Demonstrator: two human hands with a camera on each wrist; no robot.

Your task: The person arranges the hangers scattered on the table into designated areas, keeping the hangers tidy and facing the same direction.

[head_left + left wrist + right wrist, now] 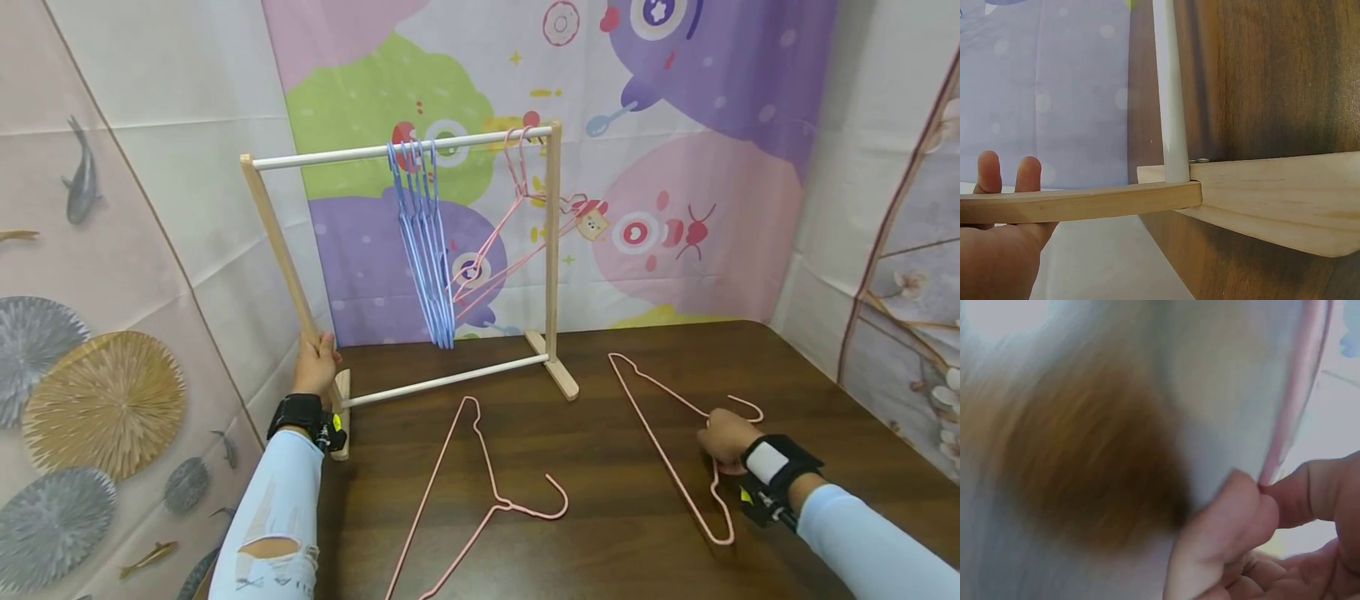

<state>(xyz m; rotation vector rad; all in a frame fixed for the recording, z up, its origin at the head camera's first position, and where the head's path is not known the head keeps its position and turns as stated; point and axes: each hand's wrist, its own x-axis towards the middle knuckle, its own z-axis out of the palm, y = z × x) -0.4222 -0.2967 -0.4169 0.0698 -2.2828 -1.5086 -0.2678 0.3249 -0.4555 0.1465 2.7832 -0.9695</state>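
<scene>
My left hand [315,365] grips the left wooden upright [276,237] of a small hanger rack, low down near its foot. In the left wrist view, fingertips show past the far side of that upright [1097,202]. Over at the right, my right hand [727,437] holds a pink hanger [656,446] near its neck, above the table. The right wrist view has thumb and finger pinching the pink wire [1291,394]; the background there is blurred. Several blue hangers [427,250] hang bunched on the rack's top bar [326,156], with pink hangers [491,237] near its right end.
Another pink hanger [510,505] lies on the brown table [577,450] in front of the rack, its hook pointing right. The rack's lower bar [442,382] and right foot [553,367] stand close to the patterned backdrop [675,208]. Printed cloth walls border both sides.
</scene>
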